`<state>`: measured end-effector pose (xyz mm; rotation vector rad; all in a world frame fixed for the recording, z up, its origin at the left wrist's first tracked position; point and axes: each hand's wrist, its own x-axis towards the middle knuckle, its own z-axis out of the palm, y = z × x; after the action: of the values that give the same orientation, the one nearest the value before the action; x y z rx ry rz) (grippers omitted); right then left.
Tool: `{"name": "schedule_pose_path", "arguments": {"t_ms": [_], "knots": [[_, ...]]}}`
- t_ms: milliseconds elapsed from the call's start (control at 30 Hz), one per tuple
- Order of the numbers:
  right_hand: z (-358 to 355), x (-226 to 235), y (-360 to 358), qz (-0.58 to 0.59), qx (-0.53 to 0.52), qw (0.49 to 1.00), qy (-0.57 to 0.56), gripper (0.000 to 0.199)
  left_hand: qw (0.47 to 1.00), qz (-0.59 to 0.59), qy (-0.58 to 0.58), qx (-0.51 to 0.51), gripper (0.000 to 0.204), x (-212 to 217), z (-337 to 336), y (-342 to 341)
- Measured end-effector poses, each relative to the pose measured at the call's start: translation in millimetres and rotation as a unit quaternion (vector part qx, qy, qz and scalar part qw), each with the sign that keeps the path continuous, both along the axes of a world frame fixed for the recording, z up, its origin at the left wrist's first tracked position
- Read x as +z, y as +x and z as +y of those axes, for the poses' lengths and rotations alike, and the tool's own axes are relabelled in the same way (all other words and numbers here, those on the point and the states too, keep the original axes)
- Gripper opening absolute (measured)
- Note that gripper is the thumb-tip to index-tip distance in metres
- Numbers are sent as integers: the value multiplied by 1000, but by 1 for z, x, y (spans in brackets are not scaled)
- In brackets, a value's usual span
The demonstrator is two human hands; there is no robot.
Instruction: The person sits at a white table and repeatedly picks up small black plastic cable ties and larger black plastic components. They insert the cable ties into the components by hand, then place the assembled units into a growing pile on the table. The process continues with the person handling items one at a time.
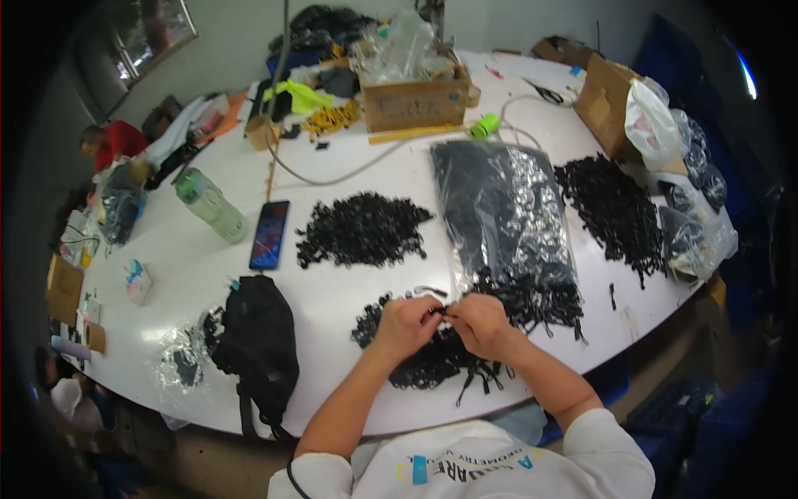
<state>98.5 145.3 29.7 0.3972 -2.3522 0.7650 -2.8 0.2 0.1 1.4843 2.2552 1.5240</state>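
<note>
Black plastic strap piece (445, 313) is pinched between the fingertips of the left hand (405, 324) and right hand (482, 324), right over the near pile of black parts (432, 362) on the white table (332, 291). A clear bag of black parts (507, 220) is laid just beyond, with a phone (269, 234) and green bottle (209, 205) seen far left.

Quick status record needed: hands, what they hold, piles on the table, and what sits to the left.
left hand: closed on a small black part, pinched with the fingers
right hand: pinching the same small black part from the other side
under hands: pile of black parts
middle pile: loose black parts, apart from the hands
clear bag: filled with black parts, lying flat
far right pile: black parts
left side: phone, green bottle, black pouch
surface: white table
</note>
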Motion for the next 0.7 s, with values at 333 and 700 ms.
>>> {"name": "schedule_pose_path", "arguments": {"t_ms": [333,700], "knots": [[-4,10,-2,-174,-25,983,-48,12,1000,9,-21,16,14,4,1,2],[18,7,-1,-332,86,934,-102,14,992,83,-93,19,12,-7,2,-9]]}}
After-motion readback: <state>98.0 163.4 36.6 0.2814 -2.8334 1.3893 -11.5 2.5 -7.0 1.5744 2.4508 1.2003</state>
